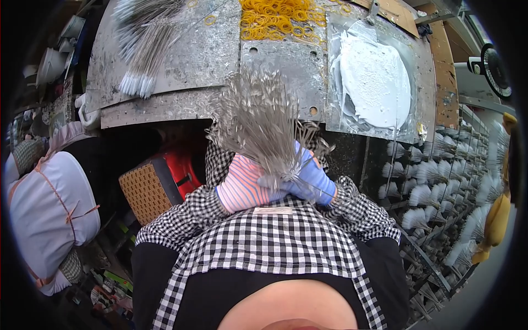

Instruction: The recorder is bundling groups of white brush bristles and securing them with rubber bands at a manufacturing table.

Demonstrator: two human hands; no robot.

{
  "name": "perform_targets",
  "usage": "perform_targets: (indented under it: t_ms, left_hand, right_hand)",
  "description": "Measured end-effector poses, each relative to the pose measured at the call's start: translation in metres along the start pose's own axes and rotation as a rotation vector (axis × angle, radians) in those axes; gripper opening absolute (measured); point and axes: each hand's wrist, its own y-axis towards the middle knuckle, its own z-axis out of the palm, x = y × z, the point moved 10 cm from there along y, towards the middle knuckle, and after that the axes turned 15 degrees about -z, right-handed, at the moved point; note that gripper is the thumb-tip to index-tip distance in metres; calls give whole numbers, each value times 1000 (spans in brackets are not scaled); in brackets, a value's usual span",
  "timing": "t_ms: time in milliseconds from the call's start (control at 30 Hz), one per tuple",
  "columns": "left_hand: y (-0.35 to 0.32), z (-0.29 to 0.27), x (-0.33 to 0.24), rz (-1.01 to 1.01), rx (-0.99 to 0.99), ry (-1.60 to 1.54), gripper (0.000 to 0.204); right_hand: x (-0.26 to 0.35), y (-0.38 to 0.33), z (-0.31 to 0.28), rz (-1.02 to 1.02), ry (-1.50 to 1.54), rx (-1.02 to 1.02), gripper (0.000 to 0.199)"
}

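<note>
Both hands wear striped knitted gloves and meet in front of my checked apron. My left hand (245, 180), in a pink-and-blue striped glove, is closed around the lower end of a thick bundle of thin grey wire stems (258, 118). On the other side, my right hand (316, 177), in a bluer glove, wraps the same bundle. Its stems fan out away from me, over the near edge of the worktable (165, 107), with small shiny flattened ends. The gripped end of the bundle is partly hidden by the gloves.
Yellow rubber bands (281, 19) lie at the table's back. White paste (377, 77) covers a sheet at right. More white-tipped wire stems (144, 60) lie at left. Racked white-tufted bundles (432, 176) stand on my right. A co-worker (52, 203) and a woven-sided seat (146, 192) are at left.
</note>
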Motion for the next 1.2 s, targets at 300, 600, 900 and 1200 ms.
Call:
perform_targets:
  t_ms: [300,600,900,1200]
  left_hand:
    - [7,-37,-36,293,-683,1564,89]
    - [-25,41,-32,481,-336,1432,75]
    - [-17,-2,-84,270,-98,514,115]
    - [-71,198,-112,1000,186,1208,58]
  right_hand:
    - [-111,-31,33,537,777,-46,50]
    - [-18,-4,5,48,331,3,71]
    - [-62,-21,28,335,363,145,39]
    - [44,81,-34,-152,-70,206,62]
